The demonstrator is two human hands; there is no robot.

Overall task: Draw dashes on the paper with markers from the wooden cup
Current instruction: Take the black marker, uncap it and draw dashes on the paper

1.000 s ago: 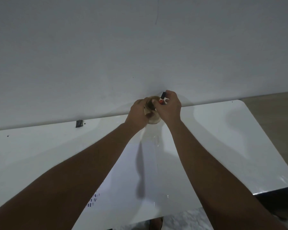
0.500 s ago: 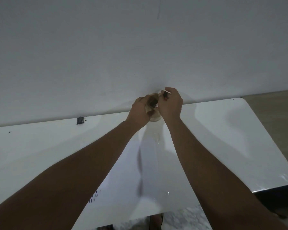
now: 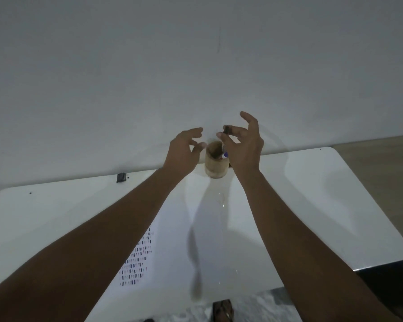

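My right hand [image 3: 243, 145] pinching a dark marker [image 3: 227, 130] above the wooden cup [image 3: 215, 163] at the table's [image 3: 312, 194] twelve o'clock edge, my left hand [image 3: 184, 151] hovering spread-fingered at the cup's nine o'clock, dashed paper [image 3: 163, 252] lying at six o'clock.

Both forearms are showing bare from the bottom edge of the view up to the wrists, with no sleeve reaching into sight. The left hand [image 3: 184, 151] and right hand [image 3: 243, 145] are wearing nothing: no glove, ring, watch or band is showing.
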